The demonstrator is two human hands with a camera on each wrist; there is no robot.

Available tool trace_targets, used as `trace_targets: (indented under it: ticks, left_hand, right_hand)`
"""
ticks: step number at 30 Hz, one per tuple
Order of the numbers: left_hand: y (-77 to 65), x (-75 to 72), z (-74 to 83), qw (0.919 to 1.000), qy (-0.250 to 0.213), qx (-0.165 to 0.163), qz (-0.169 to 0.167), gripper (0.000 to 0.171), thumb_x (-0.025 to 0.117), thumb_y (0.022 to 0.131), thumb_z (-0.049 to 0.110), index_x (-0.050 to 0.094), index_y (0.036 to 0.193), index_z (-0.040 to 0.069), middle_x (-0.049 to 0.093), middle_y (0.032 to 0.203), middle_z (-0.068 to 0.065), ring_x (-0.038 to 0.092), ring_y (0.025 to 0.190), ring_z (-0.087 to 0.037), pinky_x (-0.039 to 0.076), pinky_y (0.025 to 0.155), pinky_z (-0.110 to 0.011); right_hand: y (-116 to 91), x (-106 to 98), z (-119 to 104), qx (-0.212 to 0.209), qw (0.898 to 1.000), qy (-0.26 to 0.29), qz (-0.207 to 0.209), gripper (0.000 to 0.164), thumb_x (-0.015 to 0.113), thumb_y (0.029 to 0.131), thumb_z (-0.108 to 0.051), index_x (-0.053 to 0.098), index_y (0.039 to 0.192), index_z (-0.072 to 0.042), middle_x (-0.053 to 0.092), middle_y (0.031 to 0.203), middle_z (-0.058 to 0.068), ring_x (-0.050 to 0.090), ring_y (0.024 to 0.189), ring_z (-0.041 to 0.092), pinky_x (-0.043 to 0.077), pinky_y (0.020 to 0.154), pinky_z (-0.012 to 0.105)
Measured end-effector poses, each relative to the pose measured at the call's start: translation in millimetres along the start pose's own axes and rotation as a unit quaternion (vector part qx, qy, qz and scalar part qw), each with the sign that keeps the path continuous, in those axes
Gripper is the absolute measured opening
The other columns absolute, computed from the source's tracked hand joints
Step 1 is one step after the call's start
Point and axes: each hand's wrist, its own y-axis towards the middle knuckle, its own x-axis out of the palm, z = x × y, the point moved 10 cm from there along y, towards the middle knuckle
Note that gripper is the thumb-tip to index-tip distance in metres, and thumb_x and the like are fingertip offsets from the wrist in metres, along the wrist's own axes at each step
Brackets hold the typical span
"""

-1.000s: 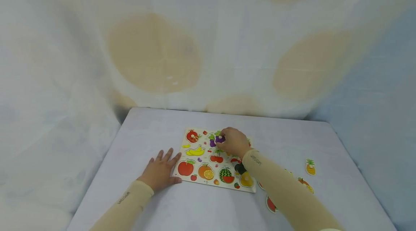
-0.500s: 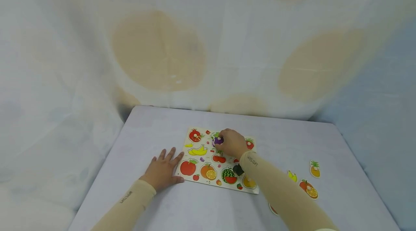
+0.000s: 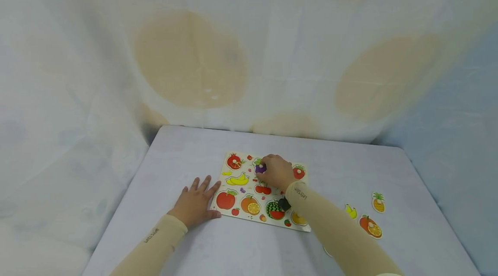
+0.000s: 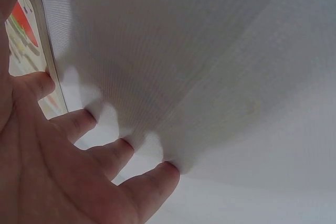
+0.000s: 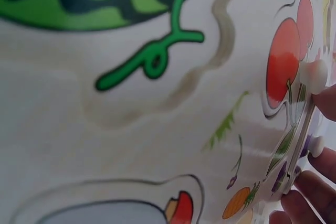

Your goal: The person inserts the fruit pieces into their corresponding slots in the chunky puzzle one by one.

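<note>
Pale table [image 3: 412, 189], white backdrop [image 3: 289, 47] with tan spots [image 3: 190, 60]

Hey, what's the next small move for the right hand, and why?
Probably press the grape piece gently down: the right hand holds it at the puzzle board, but whether it sits flush can't be told.

**"Let's Slim", Printed Twice**

In the head view, small dark lettering [image 3: 151, 235] reading "Let's Slim" stood on the left arm's beige, close-fitting fabric sleeve [image 3: 149, 251], running slantwise along the cloth not far from its wrist end. The right arm's matching beige, close-fitting fabric sleeve [image 3: 342, 233] bore the same two words in equally dark print [image 3: 301, 193], also close to the wrist. The wording on the right was harder to make out than that on the left.
</note>
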Motion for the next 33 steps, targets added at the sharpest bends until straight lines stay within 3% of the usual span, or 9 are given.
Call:
trace_targets:
  ticks: [17, 33]
  left_hand:
    - [-0.2, 0.5, 0.9, 1.0, -0.004, 0.005, 0.007, 0.095, 0.074, 0.078, 0.063, 0.037, 0.156, 0.024, 0.031, 0.16, -0.014, 0.029, 0.141, -0.049, 0.035, 0.104, -0.068]
    - [1.7, -0.7, 5.0, 0.9999, 0.008, 0.008, 0.009, 0.094, 0.073, 0.079, 0.063, 0.037, 0.156, 0.024, 0.031, 0.159, -0.014, 0.029, 0.141, -0.049, 0.035, 0.104, -0.067]
  right_hand:
    - [-1.9, -2.7, -4.1, -0.022, 1.0, 0.003, -0.006, 0.041, 0.078, 0.085, -0.045, 0.073, 0.112, -0.015, 0.068, 0.107, -0.002, 0.059, 0.093, 0.016, 0.055, 0.085, 0.037]
    - [-3.9, -5.6, -2.0, -0.016, 1.0, -0.013, -0.019, 0.035, 0.077, 0.087, -0.042, 0.073, 0.111, -0.017, 0.064, 0.123, 0.001, 0.059, 0.104, 0.018, 0.054, 0.088, 0.038]
